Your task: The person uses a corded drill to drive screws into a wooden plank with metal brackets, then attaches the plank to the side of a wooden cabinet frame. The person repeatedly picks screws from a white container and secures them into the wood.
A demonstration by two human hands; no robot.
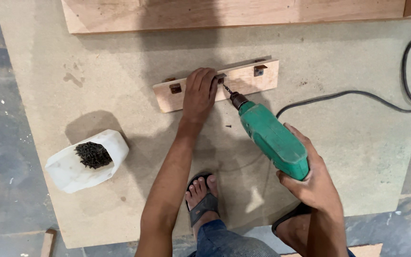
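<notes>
A short plywood strip [243, 82] with small metal brackets lies on a large fibreboard sheet [338, 157]. My left hand [199, 93] presses flat on the strip's middle, fingers spread over its far edge. My right hand [312, 181] grips the handle of a green electric drill [272, 138]. The drill bit points up-left and its tip meets the strip just right of my left fingers, at a bracket. A dark screw lies on the sheet below the strip, near the drill's chuck.
A cut white plastic jug [70, 171] holding several black screws sits at the left. The drill's black cord [372, 97] curls off to the right. A larger plywood board [234, 14] lies at the top. My sandalled foot [203, 197] rests on the sheet.
</notes>
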